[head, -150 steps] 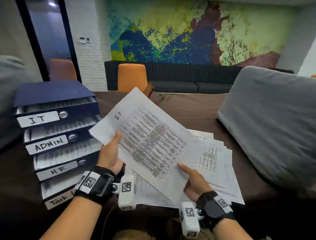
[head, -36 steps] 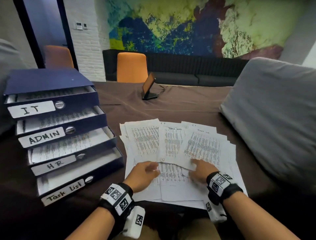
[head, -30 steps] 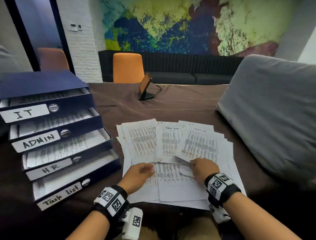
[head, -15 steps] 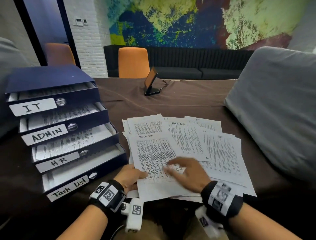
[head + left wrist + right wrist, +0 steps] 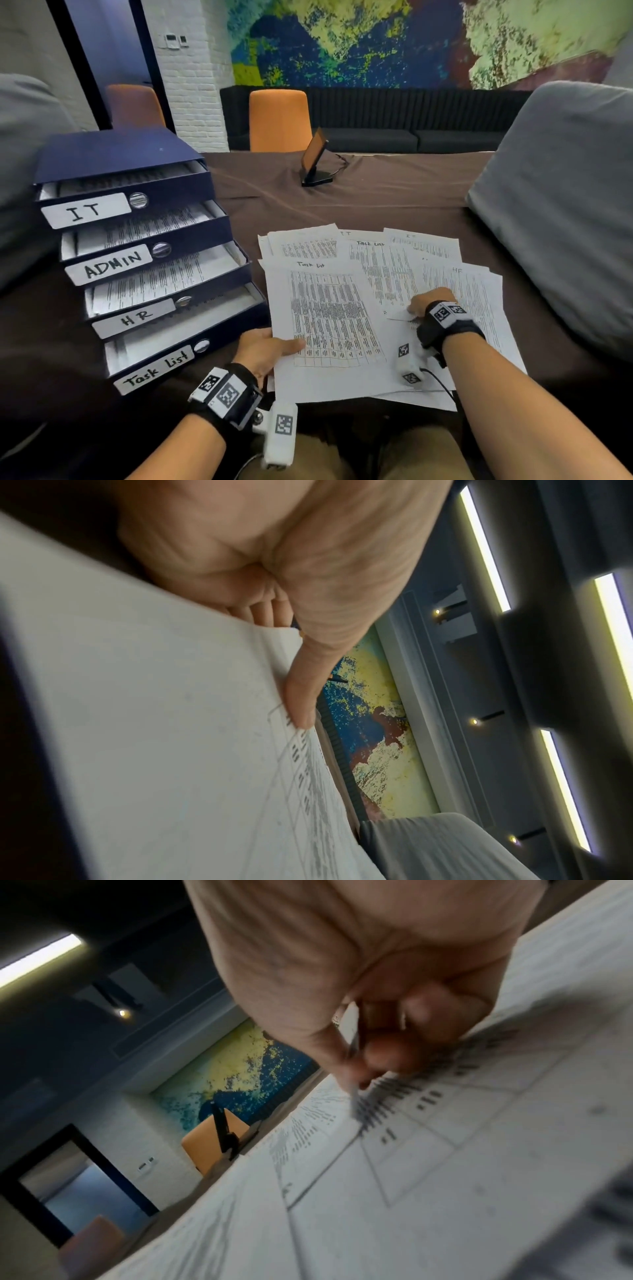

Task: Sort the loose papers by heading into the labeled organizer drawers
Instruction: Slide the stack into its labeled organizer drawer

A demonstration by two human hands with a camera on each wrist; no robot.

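Note:
A dark blue organizer stands at the left with four part-open drawers labeled IT, ADMIN, HR and Task list. Loose printed papers lie fanned on the table beside it. My left hand grips the lower left edge of the front sheet headed Task list, thumb on top and fingers under the sheet. My right hand pinches the lower edge of a second Task list sheet, seen as a thin paper edge between thumb and finger. An HR sheet lies further right.
A big grey cushion leans at the right edge of the brown-covered table. A small tablet on a stand sits at the far middle. Orange chairs and a dark sofa stand behind.
The IT sheet held five seconds ago is out of my hands. In the last half second my right hand left the front Task list sheet for the sheet behind; my left thumb came onto the front sheet.

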